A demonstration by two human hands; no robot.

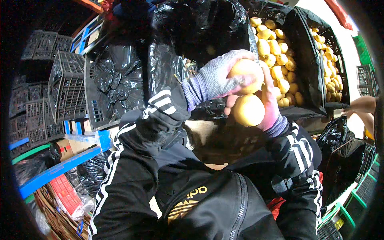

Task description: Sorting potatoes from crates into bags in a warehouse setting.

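Observation:
Both my hands wear grey-and-pink knitted work gloves with purple cuffs. My left hand (225,73) curls around a large round yellow fruit (246,75). Just below it, my right hand (271,103) cradles a second round yellow fruit (249,110), its fingers showing on both sides. The two fruits sit close together, perhaps touching. A thin shiny strip (253,42) runs up from behind the left fingertips; whether it is a blade or a liner edge I cannot tell. Behind the hands stands a black-lined crate of yellow produce (274,49).
Another black-lined crate of yellow produce (330,70) stands further right. A black plastic crate holding a knotted black bag (115,81) is at the left, beside stacked crates (67,87) and a blue frame (60,172). At far right, a person's bare hand (363,109) reaches in.

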